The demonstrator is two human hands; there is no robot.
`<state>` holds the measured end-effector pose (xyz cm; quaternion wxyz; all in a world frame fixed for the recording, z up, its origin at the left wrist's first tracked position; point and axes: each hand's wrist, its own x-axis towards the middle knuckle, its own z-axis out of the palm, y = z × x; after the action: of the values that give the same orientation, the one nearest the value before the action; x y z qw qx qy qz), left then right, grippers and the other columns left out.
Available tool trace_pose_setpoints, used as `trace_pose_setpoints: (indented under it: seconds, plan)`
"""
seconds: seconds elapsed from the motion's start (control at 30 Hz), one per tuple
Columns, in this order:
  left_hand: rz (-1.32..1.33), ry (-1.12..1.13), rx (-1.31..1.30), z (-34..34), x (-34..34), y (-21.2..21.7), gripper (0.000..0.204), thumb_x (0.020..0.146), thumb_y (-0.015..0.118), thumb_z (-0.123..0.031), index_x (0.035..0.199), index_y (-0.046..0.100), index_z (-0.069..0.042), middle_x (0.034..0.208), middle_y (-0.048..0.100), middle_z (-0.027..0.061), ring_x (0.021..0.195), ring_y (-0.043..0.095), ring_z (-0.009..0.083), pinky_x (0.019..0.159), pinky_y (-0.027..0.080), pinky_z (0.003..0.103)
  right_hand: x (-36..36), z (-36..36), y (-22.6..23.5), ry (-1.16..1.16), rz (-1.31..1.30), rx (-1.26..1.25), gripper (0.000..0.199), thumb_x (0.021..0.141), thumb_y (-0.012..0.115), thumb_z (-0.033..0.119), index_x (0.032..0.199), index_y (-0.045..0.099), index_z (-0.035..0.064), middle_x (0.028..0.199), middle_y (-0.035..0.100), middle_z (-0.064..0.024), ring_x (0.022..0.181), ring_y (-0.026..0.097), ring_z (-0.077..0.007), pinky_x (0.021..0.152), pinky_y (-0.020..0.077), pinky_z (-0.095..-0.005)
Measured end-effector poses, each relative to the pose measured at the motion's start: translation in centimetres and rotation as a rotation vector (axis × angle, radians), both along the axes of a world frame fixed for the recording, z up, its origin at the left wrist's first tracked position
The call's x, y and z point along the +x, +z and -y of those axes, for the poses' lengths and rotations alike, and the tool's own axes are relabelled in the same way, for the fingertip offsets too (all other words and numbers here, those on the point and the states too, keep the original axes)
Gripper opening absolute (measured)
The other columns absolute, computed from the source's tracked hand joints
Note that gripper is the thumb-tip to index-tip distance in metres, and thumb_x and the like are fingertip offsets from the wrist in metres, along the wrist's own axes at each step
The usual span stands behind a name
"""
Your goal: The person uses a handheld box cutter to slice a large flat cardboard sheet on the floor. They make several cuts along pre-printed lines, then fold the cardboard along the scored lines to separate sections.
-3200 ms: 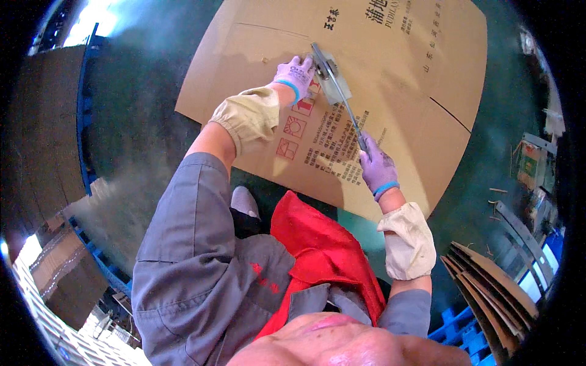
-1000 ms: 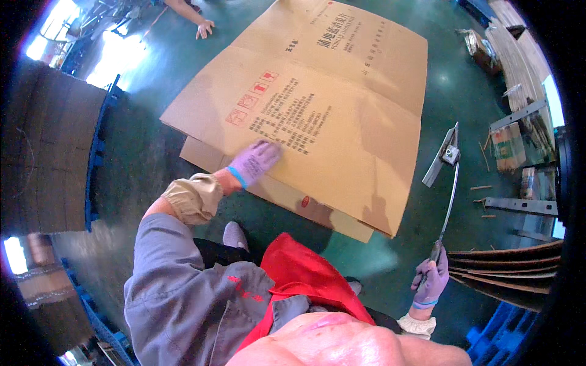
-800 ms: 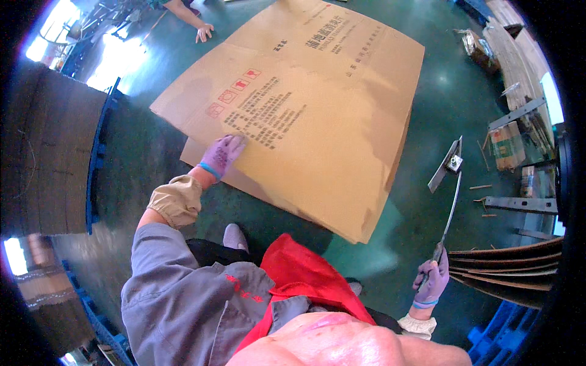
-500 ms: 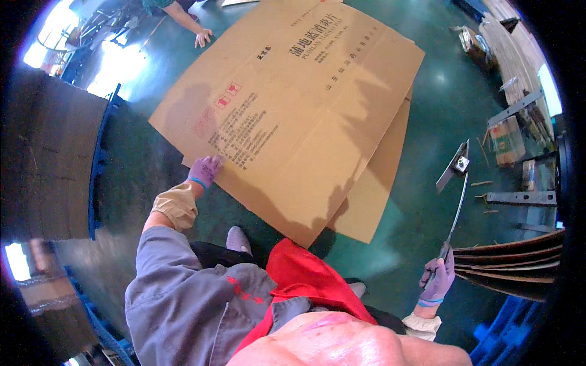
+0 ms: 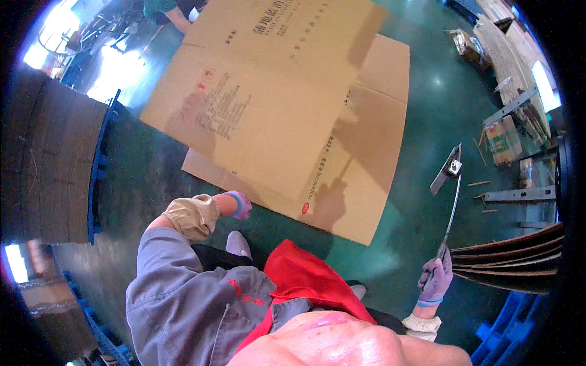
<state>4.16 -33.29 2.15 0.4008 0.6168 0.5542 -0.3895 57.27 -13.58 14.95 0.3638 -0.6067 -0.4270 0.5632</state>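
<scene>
Two large flat brown cardboard sheets overlap in front of me. The upper cardboard sheet (image 5: 256, 91) is printed and lies askew over the lower cardboard sheet (image 5: 366, 201), whose near and right parts show. At the lower sheet's near left edge is my left hand (image 5: 242, 205) in a purple glove; its fingers are blurred and partly hidden, so whether they grip the edge is unclear. Out to the right, my right hand (image 5: 436, 279), also gloved, is closed round the handle of a long thin metal tool with a flat plate head (image 5: 448, 171).
A co-worker's arm (image 5: 178, 19) reaches to the upper sheet's far left. Tall cardboard stacks (image 5: 52, 158) stand at left. Cardboard sheets (image 5: 510, 259) lie beside my right hand, near a blue pallet (image 5: 510, 329). Metal bars (image 5: 519, 195) and wood scraps line the right.
The upper sheet has slid away toward the far left, baring more of the lower one. My left hand has left its edge and moved right and nearer. My right hand has barely moved.
</scene>
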Motion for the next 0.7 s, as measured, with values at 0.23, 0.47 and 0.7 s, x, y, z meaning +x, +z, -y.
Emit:
trace_pose_setpoints:
  seconds: [0.23,0.47,0.7]
  plan:
    - [0.056,-0.039,-0.029,-1.7,0.8,1.3,0.043,0.086,0.052,-0.041,0.109,0.069,-0.009,0.114,0.067,0.0141,0.106,0.063,0.0328,0.088,0.051,0.046,-0.2,-0.3,1.6,0.027,0.026,-0.041,0.053,0.092,0.053,0.021,0.142,0.043,0.0068,0.06,0.047,0.0004,0.037,0.037,-0.0054,0.031,0.0277,-0.0204]
    - [0.063,0.006,0.1,-1.3,-0.3,2.5,0.046,0.084,0.055,-0.043,0.114,0.065,-0.01,0.116,0.066,0.0132,0.109,0.062,0.0319,0.09,0.049,0.045,-0.2,-1.6,3.1,0.056,0.035,-0.202,0.053,0.089,0.054,0.016,0.141,0.045,0.0133,0.063,0.054,-0.0037,0.039,0.045,-0.0104,0.031,0.0352,-0.0258]
    - [0.106,-0.041,0.126,-1.8,0.3,3.0,0.052,0.083,0.059,-0.043,0.123,0.059,-0.01,0.124,0.061,0.014,0.114,0.058,0.032,0.093,0.048,0.045,0.1,-1.6,3.1,0.105,0.079,-0.226,0.053,0.09,0.056,0.017,0.141,0.046,0.0139,0.063,0.056,-0.0058,0.039,0.046,-0.0119,0.031,0.0355,-0.0268]
